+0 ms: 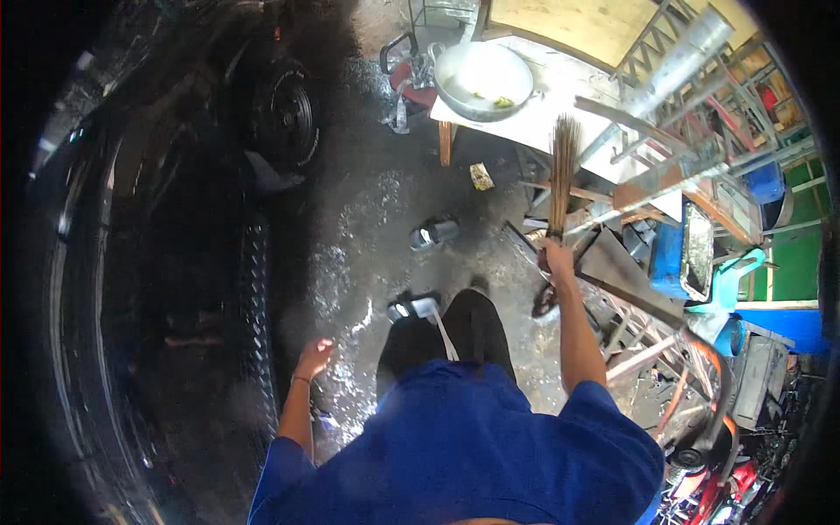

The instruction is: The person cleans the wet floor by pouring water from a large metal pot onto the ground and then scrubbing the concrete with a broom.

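Note:
My right hand [556, 262] grips a stick broom [564, 166] by its bound end, its thin bristles pointing up and away from me beside a white-topped table [604, 149]. My left hand [315, 359] hangs low at my left over the wet, dark floor [350, 245], fingers loosely bent and holding nothing visible. Dark slippers [433, 232] lie on the floor ahead of my legs, one farther forward than the other. A small yellow wrapper [481, 175] lies near the table.
A dark vehicle with a black wheel [289, 114] fills the left. A large metal wok [481, 79] stands on the table. Metal frames [682, 105], a blue bin [667, 254], a turquoise plastic chair [726, 280] and scrap crowd the right. A red bicycle or motorbike [739, 477] is at lower right.

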A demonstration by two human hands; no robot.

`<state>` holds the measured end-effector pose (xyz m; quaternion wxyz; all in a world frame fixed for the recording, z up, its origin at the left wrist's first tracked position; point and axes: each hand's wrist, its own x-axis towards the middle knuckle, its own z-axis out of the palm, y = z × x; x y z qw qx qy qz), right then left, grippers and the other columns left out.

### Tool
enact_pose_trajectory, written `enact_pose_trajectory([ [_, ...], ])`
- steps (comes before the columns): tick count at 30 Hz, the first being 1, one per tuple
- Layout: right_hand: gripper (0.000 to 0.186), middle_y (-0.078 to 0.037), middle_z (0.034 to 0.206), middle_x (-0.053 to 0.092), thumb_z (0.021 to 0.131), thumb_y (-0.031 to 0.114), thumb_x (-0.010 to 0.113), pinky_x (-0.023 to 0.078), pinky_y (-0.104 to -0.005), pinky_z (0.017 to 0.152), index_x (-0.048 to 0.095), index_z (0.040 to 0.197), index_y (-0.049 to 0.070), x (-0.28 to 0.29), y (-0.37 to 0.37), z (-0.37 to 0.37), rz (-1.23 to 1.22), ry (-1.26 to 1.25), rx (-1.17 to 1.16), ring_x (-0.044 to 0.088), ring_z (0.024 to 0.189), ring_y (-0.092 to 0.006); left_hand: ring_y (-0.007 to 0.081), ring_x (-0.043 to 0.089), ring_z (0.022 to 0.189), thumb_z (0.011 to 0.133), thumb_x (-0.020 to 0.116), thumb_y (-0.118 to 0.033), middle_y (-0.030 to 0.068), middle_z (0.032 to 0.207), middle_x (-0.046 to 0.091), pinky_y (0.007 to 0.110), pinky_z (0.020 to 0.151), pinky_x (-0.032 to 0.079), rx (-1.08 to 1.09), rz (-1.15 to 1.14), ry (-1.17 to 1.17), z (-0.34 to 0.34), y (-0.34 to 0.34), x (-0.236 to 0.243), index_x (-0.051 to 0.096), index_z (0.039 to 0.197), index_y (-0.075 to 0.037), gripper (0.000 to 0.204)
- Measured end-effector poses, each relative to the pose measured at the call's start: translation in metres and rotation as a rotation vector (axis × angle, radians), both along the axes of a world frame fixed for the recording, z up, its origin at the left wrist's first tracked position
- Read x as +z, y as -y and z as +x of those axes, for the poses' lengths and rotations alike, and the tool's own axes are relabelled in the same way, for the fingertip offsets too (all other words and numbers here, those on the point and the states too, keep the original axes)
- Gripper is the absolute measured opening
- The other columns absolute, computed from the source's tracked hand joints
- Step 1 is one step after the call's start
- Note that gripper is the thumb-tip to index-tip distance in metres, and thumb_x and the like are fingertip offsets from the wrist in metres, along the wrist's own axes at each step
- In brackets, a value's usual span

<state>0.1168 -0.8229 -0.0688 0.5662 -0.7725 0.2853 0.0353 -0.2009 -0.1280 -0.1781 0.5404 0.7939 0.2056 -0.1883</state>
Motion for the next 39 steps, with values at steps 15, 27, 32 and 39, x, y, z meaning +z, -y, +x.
enact_pose_trajectory([
  [15, 0.075, -0.034, 0.111, 0.074, 0.078, 0.046, 0.08, 0.053, -0.0478, 0.099, 0.066, 0.115, -0.018, -0.218, 0.037, 0.455, -0.643, -0.154, -0.236, 0.071, 0.107, -0.0469, 0.0259, 0.069, 0.105, 0.109, 0.06, -0.035, 0.0171, 0.107, 0.073, 0.038, 0.096, 0.051, -0.29, 0.303, 0.375, 0.82, 0.091, 0.052, 0.068, 0.12, 0.003, 0.041],
  [27, 0.037, -0.002, 0.076, 0.061, 0.104, 0.046, 0.063, 0.048, -0.0315, 0.063, 0.067, 0.095, 0.01, -0.097, -0.065, 0.523, 0.105, 0.231, -0.389, 0.061, 0.07, -0.0162, 0.0254, 0.071, 0.101, 0.103, 0.059, -0.055, 0.0145, 0.108, 0.071, 0.038, 0.084, 0.062, -0.224, 0.084, 0.285, 1.084, 0.186, 0.026, 0.061, 0.138, 0.003, 0.068],
  [32, 0.034, 0.001, 0.074, 0.056, 0.104, 0.045, 0.064, 0.043, -0.0289, 0.059, 0.066, 0.096, 0.012, -0.157, 0.022, 0.52, -0.225, 0.436, -0.228, 0.055, 0.067, -0.0129, 0.0312, 0.071, 0.11, 0.102, 0.059, -0.058, 0.0157, 0.117, 0.072, 0.04, 0.088, 0.062, -0.158, -0.196, 0.273, 1.034, 0.237, 0.03, 0.063, 0.137, 0.003, 0.071],
  [39, 0.05, -0.018, 0.126, 0.065, 0.101, 0.029, 0.063, 0.05, -0.0425, 0.097, 0.064, 0.138, -0.004, -0.149, -0.082, 0.43, -0.972, 0.694, 0.432, 0.062, 0.113, -0.0305, 0.0404, 0.064, 0.099, 0.106, 0.049, -0.036, 0.0197, 0.108, 0.071, 0.052, 0.094, 0.053, -0.198, 0.325, 0.737, 0.816, 0.091, 0.112, 0.073, 0.114, -0.005, 0.04],
])
